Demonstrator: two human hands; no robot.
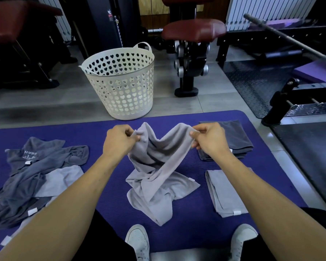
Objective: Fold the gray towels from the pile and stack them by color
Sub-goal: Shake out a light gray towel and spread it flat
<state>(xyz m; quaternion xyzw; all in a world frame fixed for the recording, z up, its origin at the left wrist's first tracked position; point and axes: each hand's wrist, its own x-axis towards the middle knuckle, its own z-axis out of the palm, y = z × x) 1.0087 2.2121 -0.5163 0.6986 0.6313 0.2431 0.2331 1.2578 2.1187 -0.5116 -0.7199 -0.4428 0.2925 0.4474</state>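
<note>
A crumpled light gray terry towel [158, 178] hangs twisted between both hands above the ribbed purple foam mat [109, 213], its lower end bunched on the mat. The left hand [119, 142] and right hand [209, 140] each pinch a top corner between thumb and curled fingers. A loose pile of dark and light gray towels [32, 178] lies left. Folded dark gray towels [233, 140] and folded light gray towels [224, 193] sit right, apart. A white perforated plastic basket [120, 81] stands beyond.
</note>
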